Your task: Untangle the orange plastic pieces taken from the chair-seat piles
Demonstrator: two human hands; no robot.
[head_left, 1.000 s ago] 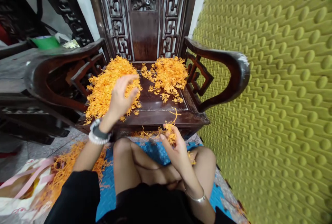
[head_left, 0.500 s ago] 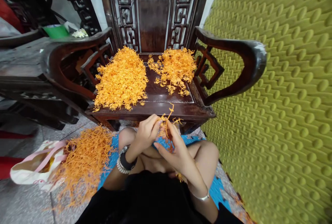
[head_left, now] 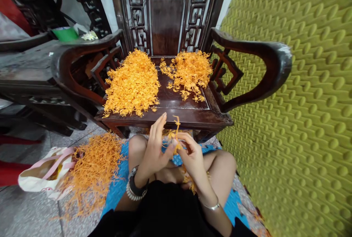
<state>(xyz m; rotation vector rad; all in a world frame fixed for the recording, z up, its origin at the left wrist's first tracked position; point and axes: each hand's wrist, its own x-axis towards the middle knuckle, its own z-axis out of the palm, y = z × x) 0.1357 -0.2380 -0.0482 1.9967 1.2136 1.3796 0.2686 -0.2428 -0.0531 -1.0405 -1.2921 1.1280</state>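
Before the chair, above my crossed legs, my right hand (head_left: 192,154) pinches a thin orange yarn-like sprig (head_left: 176,122) between thumb and fingers. Part of the sprig hangs below the fingertips. My left hand (head_left: 156,145) is beside it, fingers stretched upward and thumb apart; the thumb tip is close to the sprig, and I cannot tell if it touches. Some orange strands (head_left: 189,180) lie in my lap. On the chair seat are a large heap of yellow-orange curly pieces (head_left: 132,85) at left and a smaller heap of orange sprigs (head_left: 191,70) at right.
The dark carved wooden chair (head_left: 167,110) has curved arms. At lower left, a tangled orange strand pile (head_left: 96,167) lies beside a white bag (head_left: 33,182) with pink handles. A blue mat (head_left: 112,196) is under me. Yellow-green textured padding (head_left: 302,138) rises at right.
My left hand's fingers have opened and straightened upward, away from the sprig. My right hand's fingers have curled into a pinch on it. The view has shifted slightly.
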